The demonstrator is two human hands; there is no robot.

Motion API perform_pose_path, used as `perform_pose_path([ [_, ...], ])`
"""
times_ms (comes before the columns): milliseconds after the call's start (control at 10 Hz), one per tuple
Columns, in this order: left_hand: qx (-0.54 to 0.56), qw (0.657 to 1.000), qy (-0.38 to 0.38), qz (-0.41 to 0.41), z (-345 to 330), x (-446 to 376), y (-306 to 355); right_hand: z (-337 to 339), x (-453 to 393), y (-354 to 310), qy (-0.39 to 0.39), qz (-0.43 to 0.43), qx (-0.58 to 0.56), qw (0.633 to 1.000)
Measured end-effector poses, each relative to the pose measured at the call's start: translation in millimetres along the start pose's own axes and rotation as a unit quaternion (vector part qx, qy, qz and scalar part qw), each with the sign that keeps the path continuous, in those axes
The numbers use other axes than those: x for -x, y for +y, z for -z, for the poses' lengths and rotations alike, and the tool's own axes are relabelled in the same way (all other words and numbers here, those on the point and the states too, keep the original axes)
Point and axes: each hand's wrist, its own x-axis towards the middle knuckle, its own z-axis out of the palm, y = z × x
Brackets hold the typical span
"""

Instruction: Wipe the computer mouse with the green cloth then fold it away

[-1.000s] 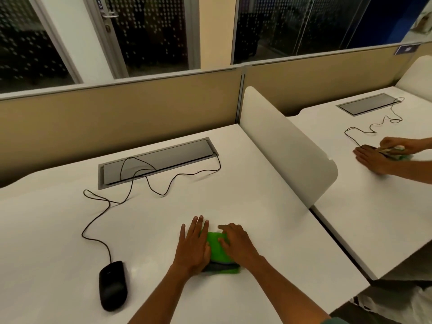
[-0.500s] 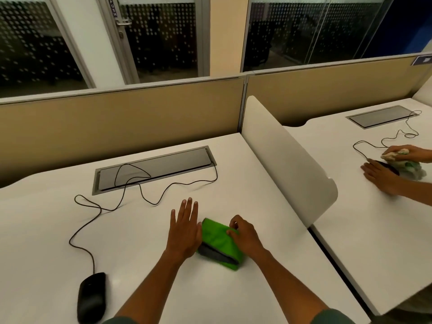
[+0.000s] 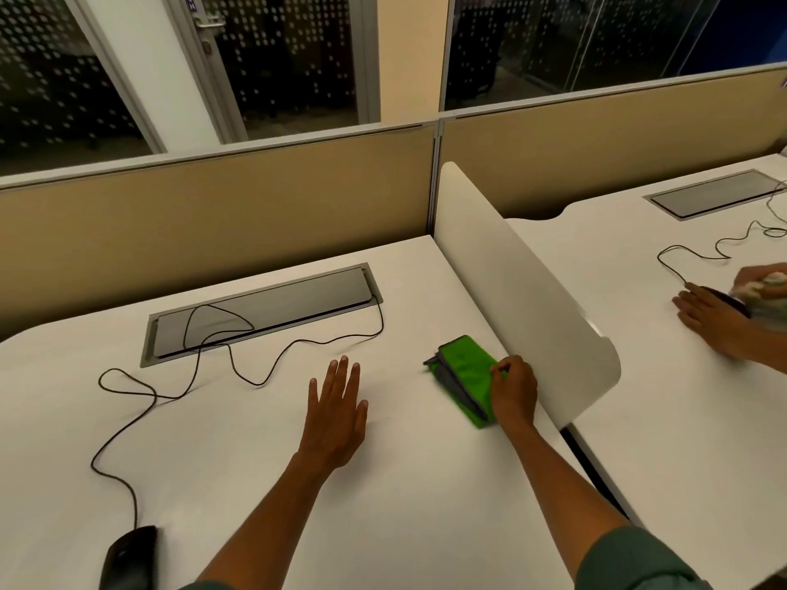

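The green cloth, folded into a small rectangle with a grey underside showing, lies on the white desk close to the white side divider. My right hand grips its near right edge. My left hand rests flat on the desk with fingers spread, holding nothing, well left of the cloth. The black computer mouse sits at the desk's near left edge, partly cut off by the frame, its black cable looping back toward the cable tray.
A grey cable tray cover is set into the desk near the beige partition. The curved white divider stands right of the cloth. At the neighbouring desk, another person's hands work on a mouse with a cloth.
My right hand has slid the folded cloth to the right, up to the divider. My left hand has come off the cloth and lies flat on the desk.
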Motion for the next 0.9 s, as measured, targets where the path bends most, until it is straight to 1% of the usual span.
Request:
perform_pose_path([
  [300, 0.01, 1.0, -0.006, -0.016, -2, -7, 6, 1, 1, 8, 0.089, 0.004, 0.079, 0.993],
  [500, 0.002, 1.0, -0.003, -0.004, 6, 0, 3, 6, 7, 5, 0.114, 0.01, 0.092, 0.989],
  [600, -0.004, 1.0, -0.001, 0.004, 14, 7, 0, 8, 14, -5, 0.11, 0.035, 0.072, 0.991],
  [700, -0.011, 1.0, 0.001, 0.013, 19, 15, -2, 2, 25, -18, 0.062, 0.124, 0.052, 0.989],
  [800, -0.006, 1.0, 0.01, 0.023, 30, 30, -6, -7, 48, -40, 0.003, 0.194, 0.026, 0.981],
  [900, 0.003, 0.999, 0.032, 0.034, 35, 46, -14, -30, 71, -57, -0.032, 0.261, 0.049, 0.964],
])
